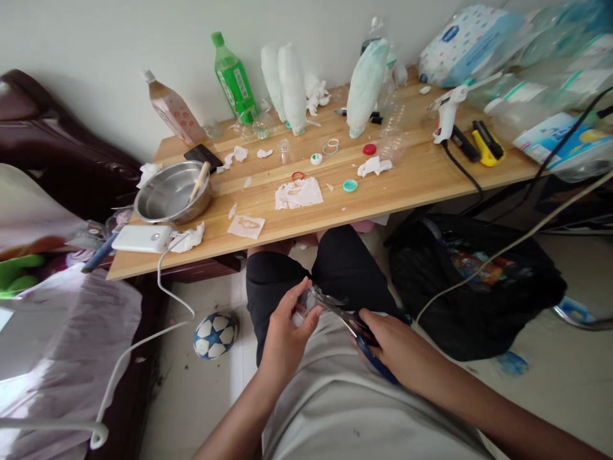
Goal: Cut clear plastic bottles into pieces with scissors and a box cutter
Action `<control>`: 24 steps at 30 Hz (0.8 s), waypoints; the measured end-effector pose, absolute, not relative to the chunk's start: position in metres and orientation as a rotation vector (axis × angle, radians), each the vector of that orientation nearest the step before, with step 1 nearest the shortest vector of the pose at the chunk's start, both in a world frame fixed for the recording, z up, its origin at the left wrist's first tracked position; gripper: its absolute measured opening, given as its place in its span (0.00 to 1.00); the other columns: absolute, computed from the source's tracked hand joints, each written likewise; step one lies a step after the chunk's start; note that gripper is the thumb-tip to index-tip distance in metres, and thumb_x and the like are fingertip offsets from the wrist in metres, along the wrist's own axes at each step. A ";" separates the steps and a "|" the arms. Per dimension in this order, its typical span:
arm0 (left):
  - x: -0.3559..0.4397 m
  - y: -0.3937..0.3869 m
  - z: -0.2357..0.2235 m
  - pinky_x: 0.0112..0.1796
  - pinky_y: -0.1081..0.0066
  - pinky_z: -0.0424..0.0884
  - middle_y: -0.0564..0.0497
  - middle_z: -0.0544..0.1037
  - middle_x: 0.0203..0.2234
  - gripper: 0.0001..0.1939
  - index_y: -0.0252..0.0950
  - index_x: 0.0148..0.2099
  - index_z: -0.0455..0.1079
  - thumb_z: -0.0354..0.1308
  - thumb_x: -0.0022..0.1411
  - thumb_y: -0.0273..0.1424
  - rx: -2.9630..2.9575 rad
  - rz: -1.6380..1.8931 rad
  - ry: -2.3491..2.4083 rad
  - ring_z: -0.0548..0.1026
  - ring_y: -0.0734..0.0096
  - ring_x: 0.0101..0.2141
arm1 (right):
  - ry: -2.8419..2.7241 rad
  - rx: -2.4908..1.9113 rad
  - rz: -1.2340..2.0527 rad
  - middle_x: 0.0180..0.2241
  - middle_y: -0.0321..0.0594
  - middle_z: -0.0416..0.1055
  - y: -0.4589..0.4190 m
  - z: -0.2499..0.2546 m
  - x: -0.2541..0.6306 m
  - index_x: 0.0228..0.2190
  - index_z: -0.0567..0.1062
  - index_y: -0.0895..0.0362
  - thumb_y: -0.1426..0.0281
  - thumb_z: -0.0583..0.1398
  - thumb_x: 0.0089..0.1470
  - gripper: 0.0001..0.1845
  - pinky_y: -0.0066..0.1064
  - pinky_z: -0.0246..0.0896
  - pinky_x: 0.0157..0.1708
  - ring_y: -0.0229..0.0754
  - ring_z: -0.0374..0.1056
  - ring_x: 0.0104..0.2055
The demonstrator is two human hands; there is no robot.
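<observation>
My left hand (290, 326) is closed around a small clear plastic piece (302, 308), which looks like a cut part of a bottle. In my right hand (385, 335) is a pair of scissors (348, 322) with dark blue handles. The scissor blades reach left to the edge of the plastic piece, and I cannot tell whether they are biting into it. Both hands are above my lap, in front of the wooden table (268, 246).
On the table stand a metal bowl (167, 191), a green bottle (234, 80), a pink bottle (172, 108), paper-wrapped bottle shapes (368, 86), a glue gun (449, 115) and a yellow cutter (487, 145). A ball (215, 335) and a black bag (469, 287) lie on the floor.
</observation>
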State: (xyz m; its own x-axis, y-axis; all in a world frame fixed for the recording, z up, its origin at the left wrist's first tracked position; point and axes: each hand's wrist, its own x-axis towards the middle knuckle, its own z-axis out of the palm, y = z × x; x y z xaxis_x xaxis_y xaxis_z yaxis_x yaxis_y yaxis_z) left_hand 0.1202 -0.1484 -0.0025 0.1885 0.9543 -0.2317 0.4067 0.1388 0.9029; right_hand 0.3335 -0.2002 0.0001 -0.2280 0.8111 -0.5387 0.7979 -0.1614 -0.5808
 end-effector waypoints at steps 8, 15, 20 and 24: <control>0.120 -0.148 -0.003 0.44 0.68 0.70 0.45 0.76 0.56 0.28 0.39 0.61 0.71 0.65 0.59 0.34 1.473 0.696 1.360 0.73 0.68 0.39 | -2.085 -1.908 1.394 0.40 0.49 0.78 -0.200 0.011 0.333 0.35 0.67 0.55 0.69 0.53 0.64 0.05 0.35 0.61 0.41 0.51 0.74 0.42; 0.120 -0.146 0.000 0.45 0.68 0.70 0.44 0.77 0.56 0.28 0.39 0.61 0.71 0.66 0.58 0.35 1.440 0.674 1.381 0.72 0.69 0.38 | -2.070 -1.951 1.412 0.41 0.50 0.78 -0.200 0.003 0.333 0.37 0.68 0.56 0.72 0.56 0.59 0.02 0.35 0.62 0.43 0.51 0.74 0.44; 0.118 -0.144 0.001 0.45 0.68 0.70 0.45 0.77 0.56 0.28 0.40 0.61 0.72 0.67 0.57 0.34 1.459 0.672 1.342 0.72 0.70 0.37 | -2.071 -1.951 1.346 0.41 0.50 0.77 -0.204 0.003 0.333 0.38 0.69 0.56 0.65 0.54 0.64 0.08 0.37 0.62 0.45 0.53 0.74 0.46; 0.118 -0.145 0.002 0.46 0.68 0.70 0.46 0.78 0.54 0.28 0.41 0.60 0.73 0.67 0.57 0.33 1.484 0.650 1.329 0.74 0.69 0.38 | -2.087 -1.921 1.346 0.41 0.51 0.77 -0.203 0.005 0.333 0.38 0.69 0.56 0.66 0.54 0.63 0.07 0.38 0.62 0.45 0.53 0.74 0.46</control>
State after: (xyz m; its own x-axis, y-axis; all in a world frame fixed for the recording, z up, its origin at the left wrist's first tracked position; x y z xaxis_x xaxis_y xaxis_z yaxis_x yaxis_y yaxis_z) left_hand 0.1178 -0.1445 0.0024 0.2514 0.9428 -0.2190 0.4059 0.1027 0.9081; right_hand 0.3326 -0.2034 0.0047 -0.2512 0.8146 -0.5228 0.8123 -0.1163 -0.5715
